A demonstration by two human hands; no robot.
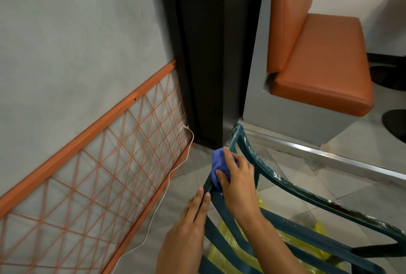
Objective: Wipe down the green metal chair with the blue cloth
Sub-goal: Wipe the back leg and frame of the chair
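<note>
The green metal chair [270, 172] fills the lower right, its curved top rail and slats showing chipped paint. My right hand [238, 180] grips the bunched blue cloth [218, 164] and presses it against the left upright of the chair back. Just below, my left hand [190, 221] lies with straight fingers along the same upright, fingertips touching the bar. Part of the cloth is hidden under my right hand's fingers.
A tall black planter [197, 54] stands in the corner ahead. An orange cushioned bench [323, 62] sits to the right. An orange wire grid panel [92, 175] leans on the grey wall at left, with a white cable [167, 186] on the floor. Yellow plastic [241, 249] lies under the chair.
</note>
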